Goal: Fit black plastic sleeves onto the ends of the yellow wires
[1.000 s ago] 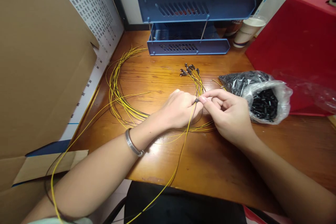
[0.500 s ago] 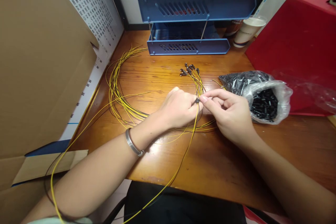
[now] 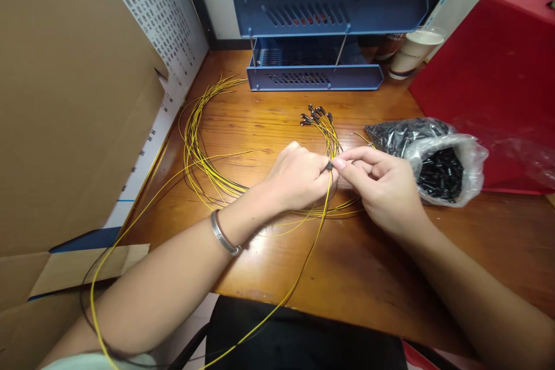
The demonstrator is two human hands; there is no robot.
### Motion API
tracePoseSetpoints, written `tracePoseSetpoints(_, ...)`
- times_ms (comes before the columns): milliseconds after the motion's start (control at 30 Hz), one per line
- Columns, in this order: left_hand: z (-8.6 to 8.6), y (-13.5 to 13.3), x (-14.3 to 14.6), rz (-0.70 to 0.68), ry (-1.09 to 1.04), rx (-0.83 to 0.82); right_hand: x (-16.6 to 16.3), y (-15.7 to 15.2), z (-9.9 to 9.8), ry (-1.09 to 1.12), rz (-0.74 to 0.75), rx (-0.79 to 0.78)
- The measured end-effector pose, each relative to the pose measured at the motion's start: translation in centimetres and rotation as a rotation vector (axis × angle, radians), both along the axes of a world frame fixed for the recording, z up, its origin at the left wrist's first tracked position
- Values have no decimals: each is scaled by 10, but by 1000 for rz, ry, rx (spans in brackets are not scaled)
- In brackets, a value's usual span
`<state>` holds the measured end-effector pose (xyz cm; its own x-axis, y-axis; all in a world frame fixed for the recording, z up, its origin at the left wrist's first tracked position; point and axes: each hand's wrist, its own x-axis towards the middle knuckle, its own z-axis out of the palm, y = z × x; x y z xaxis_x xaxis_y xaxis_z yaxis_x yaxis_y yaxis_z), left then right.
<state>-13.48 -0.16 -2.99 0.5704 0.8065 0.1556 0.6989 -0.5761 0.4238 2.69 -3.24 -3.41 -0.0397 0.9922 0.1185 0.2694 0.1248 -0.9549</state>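
Observation:
My left hand (image 3: 299, 176) is closed, its thumb and forefinger pinching a small black connector (image 3: 329, 166). From that connector a yellow and black wire (image 3: 310, 254) runs down past the table's front edge. The fingertips of my right hand (image 3: 381, 188) are pinched together at the same connector; the exact contact there is partly hidden. Just beyond my hands lies a bundle of wire ends with black tips (image 3: 316, 115). More of the yellow and black wires (image 3: 197, 144) curve in a loose coil to the left, passing under my left forearm.
A clear plastic bag (image 3: 472, 170) of small black pieces stands open to the right. Behind are a blue two-tier tray rack (image 3: 312, 78), a paper cup (image 3: 410, 55) and a red box (image 3: 485, 87). Cardboard (image 3: 82, 110) rises at the left.
The whole view has shifted slightly, with everything a little farther right. My hands keep the same pinch at the connector, with hardly any movement of the fingers.

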Motion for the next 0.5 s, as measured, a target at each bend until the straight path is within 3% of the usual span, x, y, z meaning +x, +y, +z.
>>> tracePoseSetpoints(333,-2,2,0,27,-21,-2,-3,-2,-3,117,-27,-51)
tracePoseSetpoints(500,-3,3,0,51,-19,0,-5,-5,0,154,-26,19)
